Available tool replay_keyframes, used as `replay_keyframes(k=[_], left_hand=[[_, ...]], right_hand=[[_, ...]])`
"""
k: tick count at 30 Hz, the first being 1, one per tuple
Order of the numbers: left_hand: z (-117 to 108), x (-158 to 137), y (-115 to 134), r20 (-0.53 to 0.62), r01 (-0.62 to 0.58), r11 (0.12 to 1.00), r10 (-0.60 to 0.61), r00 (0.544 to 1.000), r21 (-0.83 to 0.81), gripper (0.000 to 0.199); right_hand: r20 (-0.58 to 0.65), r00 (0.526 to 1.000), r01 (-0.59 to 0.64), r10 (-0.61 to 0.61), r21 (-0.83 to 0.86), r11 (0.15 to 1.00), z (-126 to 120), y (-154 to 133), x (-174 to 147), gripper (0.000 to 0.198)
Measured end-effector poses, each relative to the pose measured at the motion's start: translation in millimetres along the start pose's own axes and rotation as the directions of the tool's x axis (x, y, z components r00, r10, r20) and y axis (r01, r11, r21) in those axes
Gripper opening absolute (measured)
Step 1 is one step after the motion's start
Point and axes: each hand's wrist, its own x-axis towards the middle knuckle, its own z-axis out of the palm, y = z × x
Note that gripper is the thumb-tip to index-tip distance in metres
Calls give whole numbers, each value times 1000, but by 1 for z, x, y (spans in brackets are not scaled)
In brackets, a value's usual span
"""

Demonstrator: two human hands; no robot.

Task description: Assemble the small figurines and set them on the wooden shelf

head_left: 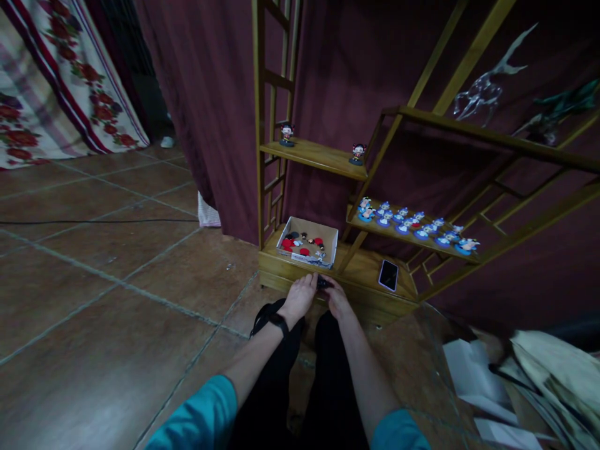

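Note:
Both hands meet over my knees, just in front of the low wooden shelf. My left hand (302,296) has its fingers closed on one side of a small dark object (322,283). From the other side my right hand (336,299) grips the same object, its fingers bent. Too little of it shows to name its kind. Right behind the hands stands an open cardboard box (334,250) with red, black and other small pieces inside. A red piece (304,252) lies near the box's front wall.
A phone (389,275) lies on the lower shelf at right. Several blue-and-white figurines (404,225) line the shelf above it. Two dark-haired figurines (287,134) stand higher up. A clear deer ornament (480,94) is at top right, white boxes (475,375) on the floor.

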Motion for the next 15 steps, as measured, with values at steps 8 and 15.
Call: replay_keyframes(k=[8, 15], left_hand=[[3, 2, 3, 30, -34, 997, 32, 999, 69, 48], [2, 2, 3, 56, 76, 994, -71, 996, -75, 47]], right_hand=[[-12, 1000, -7, 7, 25, 1000, -1, 1, 2, 39], [-10, 1000, 5, -5, 13, 1000, -3, 1, 2, 38]])
